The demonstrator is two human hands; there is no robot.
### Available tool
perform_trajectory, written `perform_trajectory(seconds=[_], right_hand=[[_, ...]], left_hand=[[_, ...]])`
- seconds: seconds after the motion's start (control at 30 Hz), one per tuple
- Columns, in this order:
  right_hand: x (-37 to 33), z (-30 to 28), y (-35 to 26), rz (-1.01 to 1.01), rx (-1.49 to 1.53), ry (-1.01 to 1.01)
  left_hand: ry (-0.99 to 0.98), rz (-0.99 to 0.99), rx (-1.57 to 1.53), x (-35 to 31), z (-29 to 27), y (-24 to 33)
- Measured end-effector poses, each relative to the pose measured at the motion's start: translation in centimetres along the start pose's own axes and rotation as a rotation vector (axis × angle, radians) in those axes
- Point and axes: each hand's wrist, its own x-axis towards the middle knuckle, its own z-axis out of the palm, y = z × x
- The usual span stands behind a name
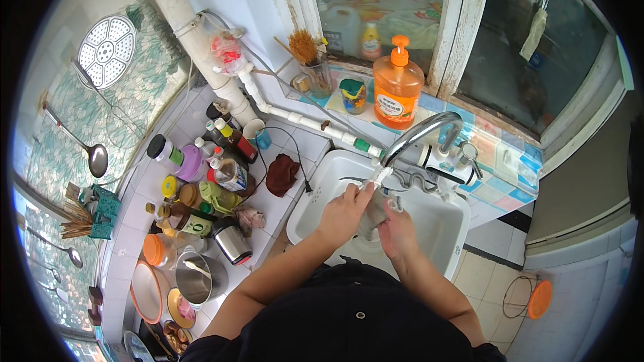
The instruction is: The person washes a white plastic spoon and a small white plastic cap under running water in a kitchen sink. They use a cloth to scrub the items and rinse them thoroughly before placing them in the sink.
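White tiles are covering the counter (276,144), which is running along the left and meeting a white sink (429,221) under a window. Both hands are working over the sink, near the faucet (429,124). The left hand (345,211) is curling its fingers around the upper part of a grey cloth (373,213), and the right hand (397,229) is gripping its right side; the fingers of both are closing on it, though some are staying hidden.

On the sill, a pump bottle (399,90) is holding orange liquid. Beside it, a small cup (353,99) is containing something green and yellow, and a glass (322,82) is keeping a straw brush (305,47) upright.

Along the counter, dark bottles and lidded jars are crowding together. One jug (218,196) is showing yellow-green, and a purple jar (192,163) is standing behind it. Nearer the person, a steel pot (209,271) is holding a pale-handled utensil (196,268). Next to it, an orange-rimmed basin (144,288) is sitting near a yellow bowl (174,300) that is holding something pink. At the far left, a green basket (102,209) is holding chopsticks (75,213), their ends poking out sideways in this view.
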Motion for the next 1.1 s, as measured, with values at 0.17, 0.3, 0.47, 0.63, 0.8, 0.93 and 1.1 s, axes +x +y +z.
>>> perform_trajectory(seconds=[0.17, 0.3, 0.47, 0.63, 0.8, 0.93, 1.1], right_hand=[[-0.2, 1.0, -0.4, 0.002, -0.030, 0.031], [-0.6, 1.4, -0.4, -0.018, -0.129, 0.064], [-0.4, 0.5, -0.1, -0.078, -0.346, 0.029], [-0.3, -0.5, -1.5, -0.124, -0.265, 0.062], [-0.4, -4.0, -4.3, -0.230, -0.477, 0.270], [1.3, -8.3, -4.0, -0.113, -0.865, 0.376], [3.7, -13.0, -1.0, -0.032, -1.034, 0.121]], left_hand=[[0.037, 0.041, -0.012, -0.6, 1.0, -0.1], [0.024, 0.103, 0.073, -0.7, 0.8, 0.2], [-0.036, 0.065, 0.166, -1.1, 1.7, -0.2], [-0.004, 0.018, 0.060, -1.2, 1.3, -1.8], [0.057, -0.041, -0.202, -1.4, 0.1, -3.6], [-0.006, -0.138, -0.503, -1.8, -0.5, -4.8], [-0.070, -0.184, -0.641, -1.9, -1.3, -4.7]])
